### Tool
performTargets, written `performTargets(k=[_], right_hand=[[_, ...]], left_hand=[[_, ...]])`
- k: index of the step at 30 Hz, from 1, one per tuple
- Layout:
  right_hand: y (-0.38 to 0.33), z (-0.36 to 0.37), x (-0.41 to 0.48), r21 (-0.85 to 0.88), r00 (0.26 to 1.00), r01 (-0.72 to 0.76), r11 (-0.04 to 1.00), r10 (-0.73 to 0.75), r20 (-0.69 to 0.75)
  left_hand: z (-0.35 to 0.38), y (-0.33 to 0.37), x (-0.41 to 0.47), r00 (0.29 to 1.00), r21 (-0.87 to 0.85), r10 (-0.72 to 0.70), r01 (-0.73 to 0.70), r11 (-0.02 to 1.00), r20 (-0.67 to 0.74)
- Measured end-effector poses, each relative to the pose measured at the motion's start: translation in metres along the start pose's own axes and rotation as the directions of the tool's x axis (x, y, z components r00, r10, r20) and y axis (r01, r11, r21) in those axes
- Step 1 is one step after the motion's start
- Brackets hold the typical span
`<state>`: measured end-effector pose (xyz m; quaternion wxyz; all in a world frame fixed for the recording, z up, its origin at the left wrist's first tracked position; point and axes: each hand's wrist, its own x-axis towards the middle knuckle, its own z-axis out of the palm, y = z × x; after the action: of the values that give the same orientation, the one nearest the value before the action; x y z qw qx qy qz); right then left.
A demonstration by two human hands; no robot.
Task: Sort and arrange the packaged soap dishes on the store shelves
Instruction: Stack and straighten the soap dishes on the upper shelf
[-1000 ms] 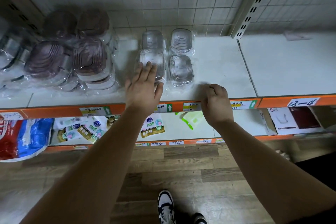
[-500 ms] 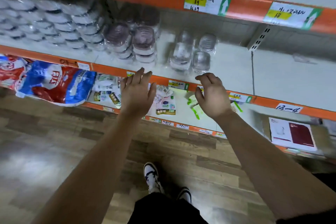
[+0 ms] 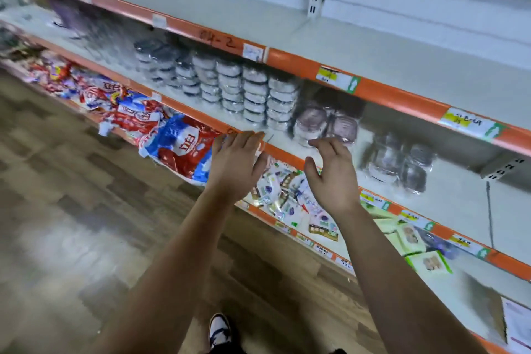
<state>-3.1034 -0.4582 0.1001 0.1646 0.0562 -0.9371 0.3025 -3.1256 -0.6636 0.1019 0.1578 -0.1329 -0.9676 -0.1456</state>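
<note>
Head camera looks down, tilted, close over store shelves [image 3: 290, 149] and floor [image 3: 71, 238]

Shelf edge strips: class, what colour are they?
The shelf edge strips are orange, clearest in the head view.

A red, white and blue bag [image 3: 178, 149] is seen, with wood-patterned floor [image 3: 71, 224] spread to its left and below. Right of the bag, small printed packets [image 3: 283, 195] are piled. Farther right, green-edged packs [image 3: 428, 263] are laid. Below the bag, a black-and-white shoe [image 3: 218, 330] is seen.

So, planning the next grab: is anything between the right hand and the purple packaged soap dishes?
Nothing visible does: the right hand hovers open directly in front of the purple soap dishes.
</note>
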Motion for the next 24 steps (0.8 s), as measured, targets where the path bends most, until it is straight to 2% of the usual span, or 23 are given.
performTargets(k=[4, 10, 17, 24], right_hand=[[-0.07, 0.044, 0.029, 0.068, 0.998, -0.001, 0.998, 0.005, -0.059], [-0.132, 0.094, 0.058, 0.129, 0.994, -0.001, 0.992, 0.015, -0.112], [-0.153, 0.142, 0.109, 0.123, 0.993, -0.035, 0.992, 0.048, -0.105], [-0.149, 0.202, 0.175, 0.113, 0.994, -0.082, 0.99, 0.09, -0.066]], left_hand=[[-0.038, -0.072, 0.016, 0.997, -0.032, 0.029, -0.031, 0.999, -0.075], [-0.06, -0.146, 0.028, 0.996, -0.055, 0.009, -0.013, 0.998, -0.084], [-0.051, -0.205, 0.054, 0.996, -0.113, -0.045, 0.036, 0.993, -0.079], [-0.023, -0.268, 0.115, 1.0, -0.076, -0.027, 0.026, 0.997, -0.011]])
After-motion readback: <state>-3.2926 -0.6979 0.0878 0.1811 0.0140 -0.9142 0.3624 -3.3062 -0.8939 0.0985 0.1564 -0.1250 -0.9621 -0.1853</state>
